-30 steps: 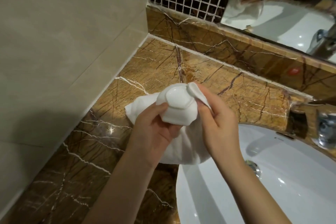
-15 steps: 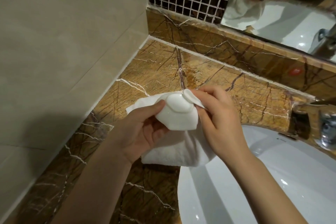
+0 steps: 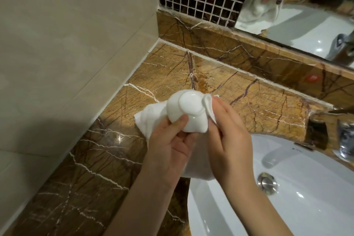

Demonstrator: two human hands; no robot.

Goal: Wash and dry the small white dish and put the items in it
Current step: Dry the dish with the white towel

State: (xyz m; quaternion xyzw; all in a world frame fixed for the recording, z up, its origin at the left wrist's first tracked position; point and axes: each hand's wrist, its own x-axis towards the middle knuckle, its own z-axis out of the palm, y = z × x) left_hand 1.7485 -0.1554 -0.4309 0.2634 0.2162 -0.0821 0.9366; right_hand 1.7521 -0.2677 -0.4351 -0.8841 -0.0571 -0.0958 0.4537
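I hold the small white dish upside down over the counter, its round foot facing up at me. My left hand grips it from below, thumb pressed on its near side. A white towel wraps under and around the dish and hangs down between my hands. My right hand pinches a fold of the towel against the dish's right side. The inside of the dish is hidden. No items for the dish are in sight.
A brown marble counter runs along a beige tiled wall on the left. A white sink basin with a metal drain lies at lower right, a chrome faucet at the right edge. A mirror stands behind.
The dish has been turned in my hands, so its foot now faces more toward me. My right hand has shifted the towel fold along the dish's right side.
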